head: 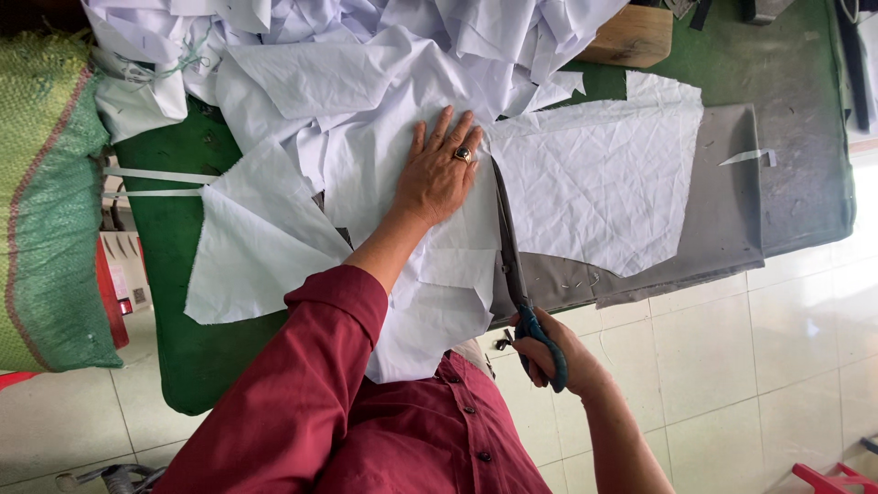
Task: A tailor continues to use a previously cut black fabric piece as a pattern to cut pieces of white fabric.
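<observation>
My left hand [441, 169] lies flat, fingers spread, on a white piece of cloth [393, 165] on the table; a ring sits on one finger. My right hand [549, 352] grips the teal handles of long scissors [512, 265], whose blades run up along the edge of the white cloth, just right of my left hand. A separate white cut piece [594, 192] lies to the right of the blades on grey fabric [722, 229].
A heap of white cloth pieces [366, 37] covers the far side of the green table [183, 348]. A green woven sack [46, 201] stands at the left. A wooden block [631, 37] lies beyond. Pale floor tiles [750, 366] at the right.
</observation>
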